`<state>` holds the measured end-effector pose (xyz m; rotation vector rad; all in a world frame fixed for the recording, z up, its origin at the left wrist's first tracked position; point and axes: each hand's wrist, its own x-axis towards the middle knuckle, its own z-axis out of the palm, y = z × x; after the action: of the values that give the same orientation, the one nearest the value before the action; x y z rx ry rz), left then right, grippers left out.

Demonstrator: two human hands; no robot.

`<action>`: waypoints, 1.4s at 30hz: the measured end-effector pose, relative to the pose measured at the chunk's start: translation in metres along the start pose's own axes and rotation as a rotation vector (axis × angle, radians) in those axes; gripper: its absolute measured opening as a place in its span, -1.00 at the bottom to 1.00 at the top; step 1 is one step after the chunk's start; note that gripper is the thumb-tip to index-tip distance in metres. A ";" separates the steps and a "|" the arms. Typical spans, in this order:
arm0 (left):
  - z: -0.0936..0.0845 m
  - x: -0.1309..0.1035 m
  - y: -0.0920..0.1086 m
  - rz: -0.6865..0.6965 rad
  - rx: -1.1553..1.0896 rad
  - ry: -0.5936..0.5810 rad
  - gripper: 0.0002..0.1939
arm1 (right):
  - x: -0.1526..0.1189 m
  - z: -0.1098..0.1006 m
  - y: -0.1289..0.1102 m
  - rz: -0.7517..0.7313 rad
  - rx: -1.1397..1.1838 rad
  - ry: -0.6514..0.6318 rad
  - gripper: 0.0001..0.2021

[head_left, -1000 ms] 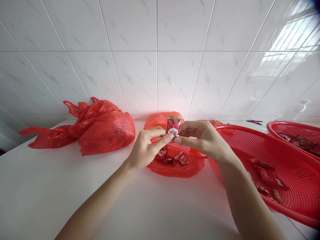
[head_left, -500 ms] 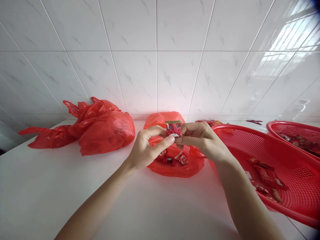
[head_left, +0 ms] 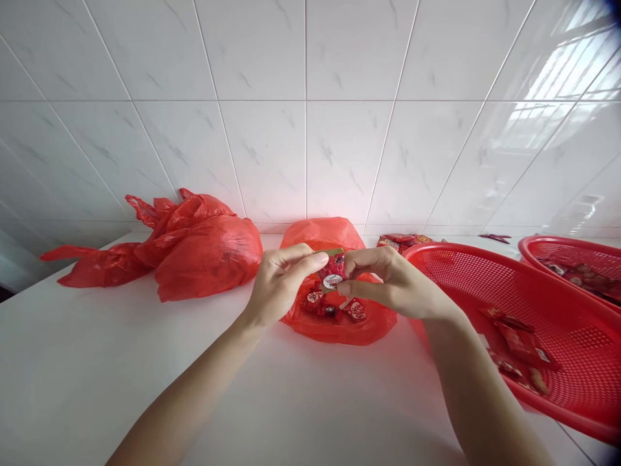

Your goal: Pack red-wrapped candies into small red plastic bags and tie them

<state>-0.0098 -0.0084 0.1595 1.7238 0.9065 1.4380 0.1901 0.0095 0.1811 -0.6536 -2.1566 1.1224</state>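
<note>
Between my two hands is a small red snack packet (head_left: 334, 277) with a white label and gold-green crimped edges. My left hand (head_left: 281, 285) pinches its upper left edge between thumb and fingers. On its right side, my right hand (head_left: 388, 278) grips it with thumb and curled fingers. The packet is held above an open red plastic bag (head_left: 359, 333) on the white counter. Inside the bag lie several small red wrapped snacks (head_left: 356, 309). My hands hide part of the bag's mouth.
Tied red plastic bags (head_left: 208, 259) sit at the left by the tiled wall (head_left: 262, 155). A large red perforated basket (head_left: 577, 382) with several packets stands at the right, a second red basket (head_left: 543, 249) behind it. More packets (head_left: 400, 241) lie against the wall on the white counter (head_left: 145, 349).
The packet has tilted and dropped slightly. My left thumb has shifted from its lower front to the upper left edge, and my right hand has moved a little lower.
</note>
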 end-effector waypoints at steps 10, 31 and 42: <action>-0.002 0.001 0.000 0.018 0.076 0.031 -0.64 | 0.002 0.000 0.003 0.029 0.018 0.034 -0.82; 0.002 -0.007 0.005 0.207 0.290 0.121 -0.74 | 0.004 0.012 0.000 0.053 0.173 0.009 -0.78; 0.001 -0.008 0.004 0.337 0.413 0.144 -0.74 | 0.007 0.019 0.000 0.014 0.228 0.120 -0.84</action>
<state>-0.0093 -0.0178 0.1590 2.1807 1.0869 1.6974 0.1717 0.0039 0.1750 -0.6162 -1.8919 1.2793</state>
